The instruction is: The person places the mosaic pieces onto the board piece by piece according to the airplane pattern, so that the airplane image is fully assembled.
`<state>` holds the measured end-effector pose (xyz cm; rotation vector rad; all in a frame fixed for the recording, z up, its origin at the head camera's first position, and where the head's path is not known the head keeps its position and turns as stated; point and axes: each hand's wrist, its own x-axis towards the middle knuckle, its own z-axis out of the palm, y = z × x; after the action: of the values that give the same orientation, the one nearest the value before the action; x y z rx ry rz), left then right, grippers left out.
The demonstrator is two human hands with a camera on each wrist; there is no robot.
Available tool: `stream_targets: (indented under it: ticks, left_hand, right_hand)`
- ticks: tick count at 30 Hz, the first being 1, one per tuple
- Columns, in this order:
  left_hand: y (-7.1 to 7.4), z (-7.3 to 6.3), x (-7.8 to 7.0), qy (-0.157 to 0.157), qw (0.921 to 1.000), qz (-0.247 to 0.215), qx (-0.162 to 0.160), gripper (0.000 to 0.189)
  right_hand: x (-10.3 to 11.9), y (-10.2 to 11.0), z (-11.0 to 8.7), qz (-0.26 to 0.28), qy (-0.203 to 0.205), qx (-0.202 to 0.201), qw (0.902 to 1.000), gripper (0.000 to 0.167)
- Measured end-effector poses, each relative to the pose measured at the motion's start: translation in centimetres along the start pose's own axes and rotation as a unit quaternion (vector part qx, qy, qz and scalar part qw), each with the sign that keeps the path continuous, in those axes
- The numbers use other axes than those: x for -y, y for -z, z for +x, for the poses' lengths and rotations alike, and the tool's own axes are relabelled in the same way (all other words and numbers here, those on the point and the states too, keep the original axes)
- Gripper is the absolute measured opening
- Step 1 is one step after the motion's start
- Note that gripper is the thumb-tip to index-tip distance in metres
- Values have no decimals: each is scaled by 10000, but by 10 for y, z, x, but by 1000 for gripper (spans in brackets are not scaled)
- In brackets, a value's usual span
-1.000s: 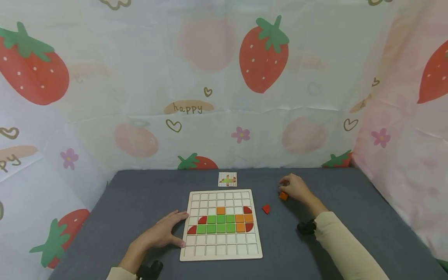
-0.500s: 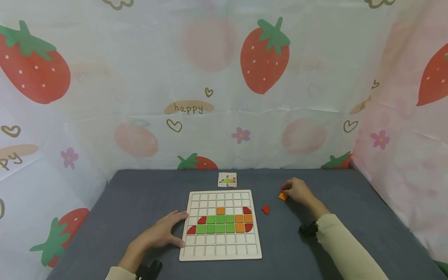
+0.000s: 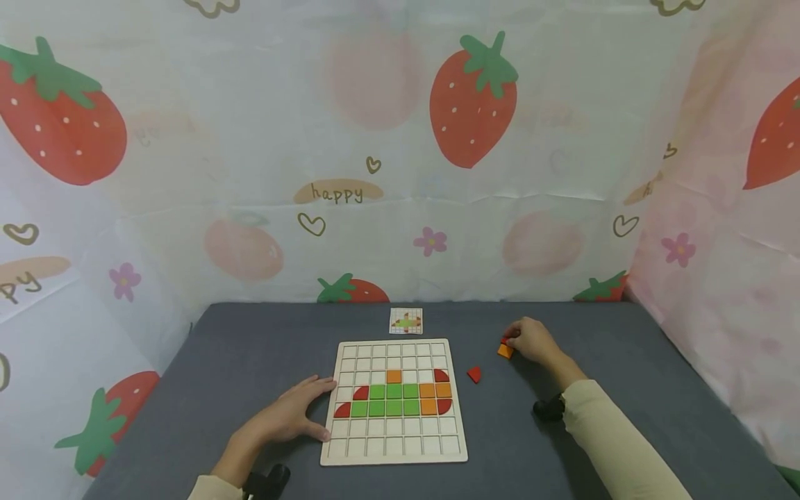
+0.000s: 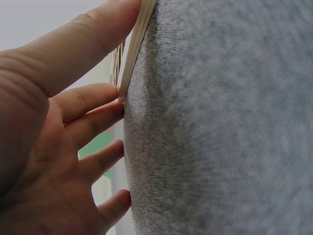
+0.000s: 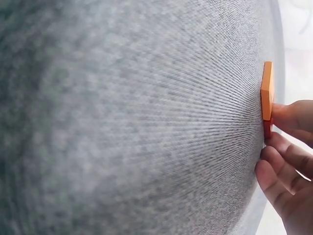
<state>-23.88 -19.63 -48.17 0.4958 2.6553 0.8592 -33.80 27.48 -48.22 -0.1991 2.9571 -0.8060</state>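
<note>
In the head view my left hand [image 3: 296, 413] rests with spread fingers against the left edge of a pale gridded puzzle board [image 3: 394, 448]. Its thumb touches the board's edge [image 4: 131, 58] in the left wrist view. Green, orange and red tiles fill part of the grid, the red ones rounded at one corner. To the right of the board, my right hand [image 3: 531, 340] pinches a small red tile [image 5: 267, 129] between thumb and index finger, low at the cloth. An orange square tile [image 5: 266, 90] lies right against it. The fingers hide part of the red tile.
A small picture card [image 3: 406, 321] with a coloured grid pattern lies behind the board. One loose red tile [image 3: 475, 375] sits just right of the board. The table has a dark grey cloth [image 3: 262, 347], and a strawberry-print curtain [image 3: 400, 139] hangs behind it.
My right hand has lowered slightly towards me and its fingers have closed on the red tile beside the orange one. The left hand stays at the board.
</note>
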Motion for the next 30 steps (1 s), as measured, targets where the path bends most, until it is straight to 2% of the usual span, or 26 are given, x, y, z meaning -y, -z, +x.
stream_targets:
  ticks: [30]
  left_hand:
    - [-1,0,0,-12,10000,23,-18,95]
  right_hand:
    - [4,1,0,-187,-21,28,9998,20]
